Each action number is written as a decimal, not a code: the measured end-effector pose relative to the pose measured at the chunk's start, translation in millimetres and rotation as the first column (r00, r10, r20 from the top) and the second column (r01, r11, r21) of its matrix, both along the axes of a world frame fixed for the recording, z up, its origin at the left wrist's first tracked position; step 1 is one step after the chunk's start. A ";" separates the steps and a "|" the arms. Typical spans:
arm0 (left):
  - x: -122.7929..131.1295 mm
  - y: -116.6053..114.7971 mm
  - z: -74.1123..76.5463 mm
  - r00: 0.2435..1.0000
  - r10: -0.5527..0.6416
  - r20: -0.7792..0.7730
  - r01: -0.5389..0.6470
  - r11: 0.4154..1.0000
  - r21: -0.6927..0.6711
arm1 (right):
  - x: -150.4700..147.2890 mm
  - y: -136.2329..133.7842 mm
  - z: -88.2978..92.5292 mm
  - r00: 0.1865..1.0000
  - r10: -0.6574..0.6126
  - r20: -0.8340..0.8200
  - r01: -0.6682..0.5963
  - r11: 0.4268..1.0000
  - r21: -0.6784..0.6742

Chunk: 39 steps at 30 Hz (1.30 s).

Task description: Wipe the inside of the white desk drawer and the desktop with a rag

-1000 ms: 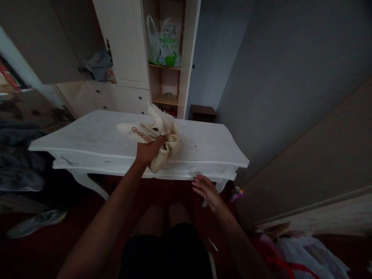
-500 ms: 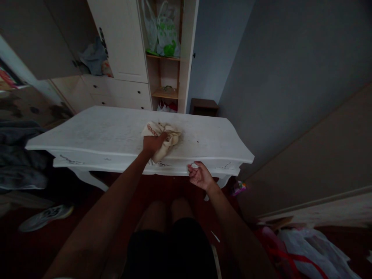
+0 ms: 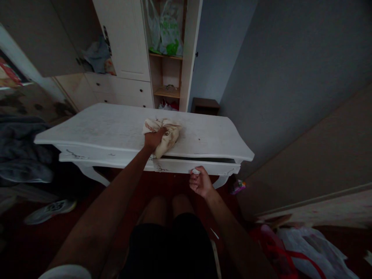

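Note:
A crumpled cream cloth (image 3: 170,140) with a reddish pattern lies on the smudged top of a white table (image 3: 116,122). My left hand (image 3: 154,140) grips it near the front edge. Below the tabletop on the right, a drawer (image 3: 174,166) stands slightly open, with a dark gap along its upper edge. My right hand (image 3: 201,183) is closed around the drawer's pale knob (image 3: 195,171), thumb and fingers pinching it. The inside of the drawer is hidden in shadow.
Behind the table stands a white wardrobe (image 3: 130,42) with plastic bags (image 3: 171,37) on a shelf. A small brown stand (image 3: 205,105) sits at the back. Dark clothes (image 3: 23,151) and a shoe (image 3: 49,212) are on the left. More bags (image 3: 310,248) lie at lower right.
The right drawer has come out a little toward me, with my right hand on its knob moving slightly down. My left hand stays on the cloth.

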<state>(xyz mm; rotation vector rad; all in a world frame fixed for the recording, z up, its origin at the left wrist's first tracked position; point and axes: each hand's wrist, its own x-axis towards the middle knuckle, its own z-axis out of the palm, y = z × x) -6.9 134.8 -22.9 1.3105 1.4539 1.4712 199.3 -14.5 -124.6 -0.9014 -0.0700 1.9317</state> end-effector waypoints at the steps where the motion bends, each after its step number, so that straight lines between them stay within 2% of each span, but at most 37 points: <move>1: -0.3 0.2 -0.4 1.000 -0.001 -0.004 0.001 1.000 0.009 | -2.5 -8.3 -0.3 1.000 0.000 -0.003 0.000 1.000 0.006; 5: -1.2 0.4 -2.4 1.000 0.000 -0.029 0.001 0.999 0.043 | -11.4 -39.7 -0.9 1.000 -0.023 -0.005 0.023 0.999 0.027; 11: -1.5 0.4 -2.8 0.999 0.034 -0.037 -0.035 0.999 -0.012 | -21.5 -82.2 -5.6 0.997 -0.067 0.048 0.066 0.998 0.018; 15: -1.4 1.9 -5.9 0.998 0.067 0.000 -0.067 0.998 0.000 | -31.0 -113.9 -16.9 0.990 -0.098 0.099 0.093 0.994 0.053; 19: -1.6 3.6 -9.2 0.998 0.064 0.023 -0.065 0.997 0.039 | -43.2 -146.8 -31.7 0.980 -0.146 0.137 0.146 0.989 0.010; 24: -1.7 -0.8 -4.4 0.997 0.073 -0.008 -0.073 0.997 0.016 | -56.5 -179.7 -49.1 0.962 -0.185 0.202 0.182 0.983 0.034; 27: -1.7 -3.7 -2.0 0.995 0.093 -0.026 -0.094 0.995 -0.022 | -60.2 -188.3 -53.9 0.953 -0.210 0.218 0.210 0.977 0.020; 30: -1.6 -3.7 -2.9 0.996 0.087 0.005 -0.087 0.996 0.002 | -60.8 -190.0 -54.8 0.940 -0.249 0.234 0.254 0.967 0.007; 36: -0.6 -4.1 -4.1 0.997 0.076 0.024 -0.078 0.994 0.081 | -60.2 -187.6 -56.4 0.945 -0.231 0.232 0.229 0.973 0.034; 39: 0.2 -5.5 -3.2 0.995 0.089 0.048 -0.093 0.993 0.076 | -61.6 -186.1 -55.7 0.943 -0.238 0.233 0.241 0.970 0.016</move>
